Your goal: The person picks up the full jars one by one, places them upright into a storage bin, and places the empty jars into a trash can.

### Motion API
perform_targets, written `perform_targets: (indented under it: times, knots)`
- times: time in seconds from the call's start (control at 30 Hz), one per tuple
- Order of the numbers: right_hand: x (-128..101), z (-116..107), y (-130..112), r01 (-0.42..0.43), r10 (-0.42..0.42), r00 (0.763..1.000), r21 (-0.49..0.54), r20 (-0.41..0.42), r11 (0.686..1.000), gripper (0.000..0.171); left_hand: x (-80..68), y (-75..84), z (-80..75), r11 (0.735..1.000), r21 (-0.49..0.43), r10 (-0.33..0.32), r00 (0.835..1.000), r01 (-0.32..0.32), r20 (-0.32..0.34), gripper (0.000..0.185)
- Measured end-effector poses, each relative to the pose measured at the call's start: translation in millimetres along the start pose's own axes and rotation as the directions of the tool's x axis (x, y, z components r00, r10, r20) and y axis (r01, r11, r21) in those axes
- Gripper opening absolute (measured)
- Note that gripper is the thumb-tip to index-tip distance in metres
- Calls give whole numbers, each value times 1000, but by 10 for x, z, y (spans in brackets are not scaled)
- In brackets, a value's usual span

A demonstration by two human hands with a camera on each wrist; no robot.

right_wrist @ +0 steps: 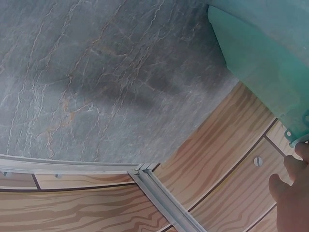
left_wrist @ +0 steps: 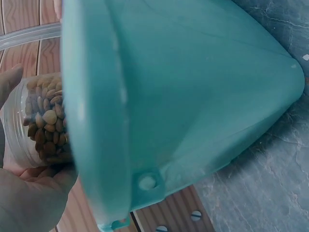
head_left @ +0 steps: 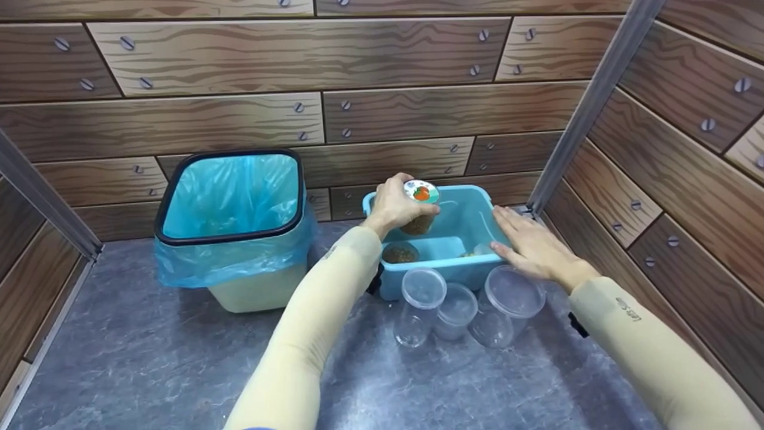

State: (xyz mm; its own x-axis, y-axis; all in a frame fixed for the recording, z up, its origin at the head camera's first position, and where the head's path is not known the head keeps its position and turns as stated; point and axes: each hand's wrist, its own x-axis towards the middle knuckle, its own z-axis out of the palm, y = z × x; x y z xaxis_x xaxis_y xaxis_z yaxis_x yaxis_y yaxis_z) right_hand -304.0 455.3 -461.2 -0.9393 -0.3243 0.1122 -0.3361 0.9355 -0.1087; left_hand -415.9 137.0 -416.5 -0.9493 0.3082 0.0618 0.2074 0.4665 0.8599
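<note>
My left hand (head_left: 395, 204) grips a clear plastic jar (head_left: 418, 226) inside the mouth of a light blue bin (head_left: 441, 263). Brown almond-like nuts (left_wrist: 49, 117) fill the jar, and its lid (head_left: 421, 191) carries an orange and green label. A second container of brown contents (head_left: 401, 253) sits in the bin at its near left. At the near right of the bin, another clear container (head_left: 481, 249) is partly hidden by the near wall. My right hand (head_left: 532, 246) lies with straight fingers against the bin's right rim.
Three lidded clear jars, a tall one (head_left: 412, 325), a small one (head_left: 455, 313) and a wide one (head_left: 514, 292), stand before the bin on the grey marbled floor (head_left: 370, 388). Leftward stands a trash can (head_left: 259, 292) with a blue bag. Wood-patterned walls (head_left: 298, 57) enclose the space.
</note>
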Motion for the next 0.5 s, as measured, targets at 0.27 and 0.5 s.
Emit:
perform_targets:
  times: [0.27, 0.5]
  knots:
    - [5, 1, -9, 0, 0, 1000, 2, -5, 1000, 79, -5, -15, 101, 1000, 20, 13, 1000, -13, 17, 85]
    - [-19, -7, 10, -2, 2, 1000, 2, -3, 1000, 79, -22, -1, 112, 999, 33, 8, 998, -10, 66, 104]
